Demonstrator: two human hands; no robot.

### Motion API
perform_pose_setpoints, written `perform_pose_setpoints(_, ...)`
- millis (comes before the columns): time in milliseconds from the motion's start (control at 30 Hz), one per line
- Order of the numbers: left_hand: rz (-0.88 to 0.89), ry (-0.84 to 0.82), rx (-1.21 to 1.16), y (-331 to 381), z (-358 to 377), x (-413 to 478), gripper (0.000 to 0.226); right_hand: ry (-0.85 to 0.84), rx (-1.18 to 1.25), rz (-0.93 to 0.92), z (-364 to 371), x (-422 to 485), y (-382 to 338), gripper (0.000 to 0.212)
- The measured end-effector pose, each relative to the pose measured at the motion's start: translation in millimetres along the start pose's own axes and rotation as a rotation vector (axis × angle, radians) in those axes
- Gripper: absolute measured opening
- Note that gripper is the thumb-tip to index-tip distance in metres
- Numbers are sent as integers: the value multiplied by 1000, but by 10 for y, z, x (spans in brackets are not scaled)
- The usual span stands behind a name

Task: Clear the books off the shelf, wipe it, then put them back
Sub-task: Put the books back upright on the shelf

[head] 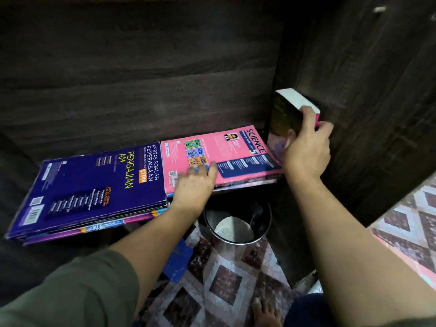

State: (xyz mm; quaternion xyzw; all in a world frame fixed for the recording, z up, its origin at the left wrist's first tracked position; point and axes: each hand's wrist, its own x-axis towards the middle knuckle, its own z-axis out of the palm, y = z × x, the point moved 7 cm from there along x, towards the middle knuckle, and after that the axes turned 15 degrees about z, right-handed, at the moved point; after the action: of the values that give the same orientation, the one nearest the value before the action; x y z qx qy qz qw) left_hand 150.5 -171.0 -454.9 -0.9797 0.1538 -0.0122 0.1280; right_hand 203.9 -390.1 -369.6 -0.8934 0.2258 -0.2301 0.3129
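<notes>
1. A dark wooden shelf unit (141,79) fills the upper half of the frame, its back panel behind the books and its right side wall (365,90) running down the right of the frame.
2. Two flat stacks of books lie side by side at centre frame. The left stack is topped by a blue book (94,185) titled "PENGAJIAN AM", with several thinner books, purple among them, showing at its lower edge.
3. The right stack is topped by a pink book (224,152) titled "SCIENCE", touching the blue book's right edge; how many books lie under it cannot be told.
4. A patterned floor mat (236,279) covers the lower centre and lower right of the frame.
5. A round black bin (238,220) stands on the mat below the pink stack's front edge, between the two forearms.
6. One thick book (290,109) stands upright at right of centre, white page edges facing up, wedged between the pink stack and the side wall.
7. The right hand (306,147) grips this upright book, fingers curled over its top, thumb against its dark cover.
8. The left hand (195,182) rests on the pink book's lower left corner, fingers straight and flat on the cover.
9. A bare foot (266,312) shows at the bottom edge.
</notes>
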Motion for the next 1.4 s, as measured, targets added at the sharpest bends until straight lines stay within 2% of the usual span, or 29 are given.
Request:
perform_pose_setpoints(67,-19,-37,22,16,18,17,64,16,12,5,-7,8,3,51)
perform_pose_setpoints(133,-6,8,34,-20,-62,78,58,33,25,0,-19,18,-5,48)
perform_pose_setpoints(267,89,267,151,-174,-468,181,48,35,65,-6,-37,21,1,48)
perform_pose_setpoints(400,80,502,170,-396,-742,74,46,43,120,13,-54,50,-5,44)
perform_pose_setpoints(533,57,607,223,-554,-823,-138,44,37,127,-8,-8,75,-104,44)
perform_pose_setpoints(600,44,565,239,-561,-725,-224,43,54,41,22,21,60,-150,49)
perform_pose_setpoints(700,77,417,254,-399,-385,-294,44,215,-151,-8,6,-68,-297,57)
perform_pose_setpoints(767,92,211,184,-278,-157,-314,51,284,-167,-84,-6,-160,-409,57)
perform_pose_setpoints(867,62,-8,127,-245,91,-320,69,238,-233,-226,141,-274,-460,53)
perform_pose_setpoints(1000,75,32,100,-261,29,-281,70,196,-260,-227,249,-293,-453,51)
perform_pose_setpoints(1067,89,9,87,-291,44,-291,74,86,-175,-159,206,-164,-416,52)
perform_pose_setpoints(1133,97,-7,100,-288,45,-305,74,-19,-33,-79,113,-2,-319,45)
perform_pose_setpoints(1233,90,27,108,-299,-1,-310,66,-1,94,10,-50,98,-182,39)
perform_pose_setpoints(1400,75,157,178,-393,-96,-400,63,4,152,36,-33,95,-177,41)
